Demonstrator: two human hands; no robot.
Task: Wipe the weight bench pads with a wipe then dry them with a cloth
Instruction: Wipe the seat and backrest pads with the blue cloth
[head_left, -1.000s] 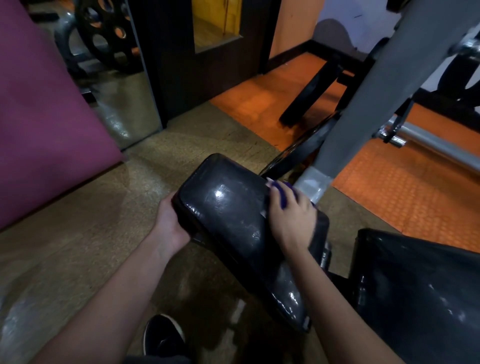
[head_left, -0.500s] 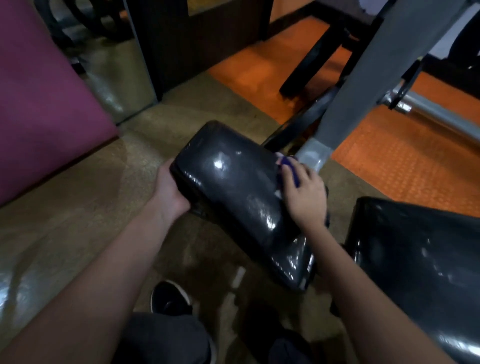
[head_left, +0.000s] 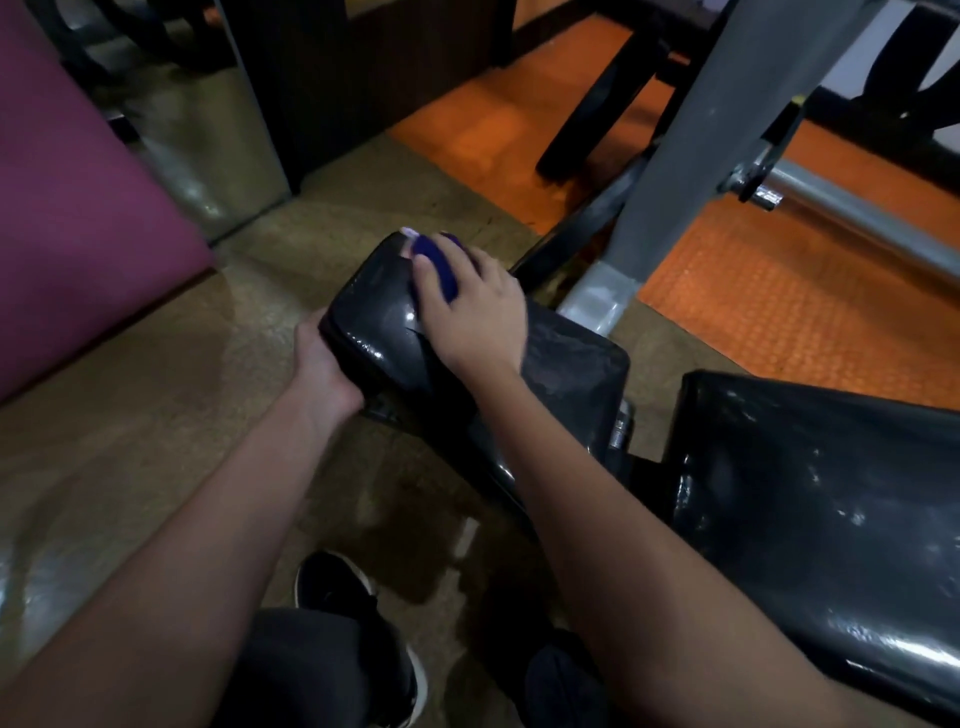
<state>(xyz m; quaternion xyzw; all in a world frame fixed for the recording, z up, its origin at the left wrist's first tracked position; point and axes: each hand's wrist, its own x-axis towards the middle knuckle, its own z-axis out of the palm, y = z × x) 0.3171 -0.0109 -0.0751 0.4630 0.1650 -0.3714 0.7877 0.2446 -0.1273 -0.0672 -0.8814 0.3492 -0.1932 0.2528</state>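
A small black bench pad (head_left: 566, 358) lies tilted in the middle of the view, shiny and scuffed. My right hand (head_left: 470, 306) presses a dark blue cloth (head_left: 439, 262) flat onto the pad's far left corner; most of the cloth is hidden under my fingers. My left hand (head_left: 322, 369) grips the pad's near left edge from below. A larger black pad (head_left: 810, 499) of the same bench sits to the right, glossy with wet-looking streaks.
A grey steel upright (head_left: 696, 140) and a chrome bar (head_left: 857, 218) stand behind the pads over orange rubber flooring (head_left: 779, 291). A maroon mat (head_left: 78, 197) leans at the left. My black shoe (head_left: 337, 587) rests on the brown floor below.
My right hand slid the cloth from the pad's right side across to its far left corner. The left hand kept its grip on the pad's edge. The camera tilted down.
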